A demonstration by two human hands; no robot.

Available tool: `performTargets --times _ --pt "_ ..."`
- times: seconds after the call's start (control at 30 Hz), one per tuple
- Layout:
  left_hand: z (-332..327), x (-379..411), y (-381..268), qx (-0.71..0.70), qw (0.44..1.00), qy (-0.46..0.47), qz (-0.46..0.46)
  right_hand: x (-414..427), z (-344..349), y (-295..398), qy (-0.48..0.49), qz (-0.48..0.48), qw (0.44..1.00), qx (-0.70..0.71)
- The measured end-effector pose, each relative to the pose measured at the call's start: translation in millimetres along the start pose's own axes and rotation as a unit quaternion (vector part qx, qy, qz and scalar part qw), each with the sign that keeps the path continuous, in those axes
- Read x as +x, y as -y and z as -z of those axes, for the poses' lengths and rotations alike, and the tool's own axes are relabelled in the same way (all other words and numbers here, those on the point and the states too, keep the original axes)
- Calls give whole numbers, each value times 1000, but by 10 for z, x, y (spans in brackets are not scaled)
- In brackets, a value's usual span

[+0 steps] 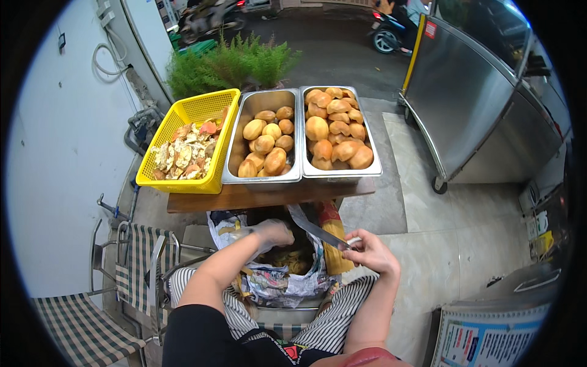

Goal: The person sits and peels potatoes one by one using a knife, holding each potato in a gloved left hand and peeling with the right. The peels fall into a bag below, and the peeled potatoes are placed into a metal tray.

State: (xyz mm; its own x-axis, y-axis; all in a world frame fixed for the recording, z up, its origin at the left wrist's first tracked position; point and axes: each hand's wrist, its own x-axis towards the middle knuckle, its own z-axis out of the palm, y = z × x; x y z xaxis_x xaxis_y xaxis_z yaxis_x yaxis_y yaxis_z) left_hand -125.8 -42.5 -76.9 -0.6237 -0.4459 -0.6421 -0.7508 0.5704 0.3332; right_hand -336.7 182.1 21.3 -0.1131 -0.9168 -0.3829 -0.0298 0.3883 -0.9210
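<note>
My right hand, bare, holds a long metal-bladed knife by its near end, the blade pointing up and left. My left hand, in a clear plastic glove, is over a bin lined with printed paper or plastic; whether it holds anything is unclear. Yellowish scraps lie inside the bin. Beyond, a yellow perforated basket holds pale and orange-brown pieces. Beside it, a steel pan contains whole rounded fruits or tubers, and another steel pan holds cut, hollowed-looking ones.
A wooden board supports the containers. Checked folding chairs stand left, near pipes. A wheeled steel cart is at the right. Past the green plants, motorbikes are on the road.
</note>
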Motion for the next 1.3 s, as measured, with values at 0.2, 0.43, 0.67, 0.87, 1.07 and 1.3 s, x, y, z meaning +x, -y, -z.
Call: performTargets --times 0.2,0.43,0.67,0.87,1.07,1.3 --pt "-136 -779 252 -625 770 -76 -106 43 -357 32 48 52 993 89" --pt "-448 -1144 187 -917 323 -96 -214 214 -830 -25 59 162 971 168" --pt "-319 -1350 235 -914 328 -73 -227 252 -1209 -126 83 193 964 164" --pt "-244 -1300 282 -928 293 -90 -213 309 -1453 -153 32 200 960 191" --pt "-109 -1363 246 -930 280 -10 -238 317 -1496 -166 -39 245 963 106" --pt "-289 -1204 456 -944 184 51 -269 234 -1736 20 -171 376 886 -210"
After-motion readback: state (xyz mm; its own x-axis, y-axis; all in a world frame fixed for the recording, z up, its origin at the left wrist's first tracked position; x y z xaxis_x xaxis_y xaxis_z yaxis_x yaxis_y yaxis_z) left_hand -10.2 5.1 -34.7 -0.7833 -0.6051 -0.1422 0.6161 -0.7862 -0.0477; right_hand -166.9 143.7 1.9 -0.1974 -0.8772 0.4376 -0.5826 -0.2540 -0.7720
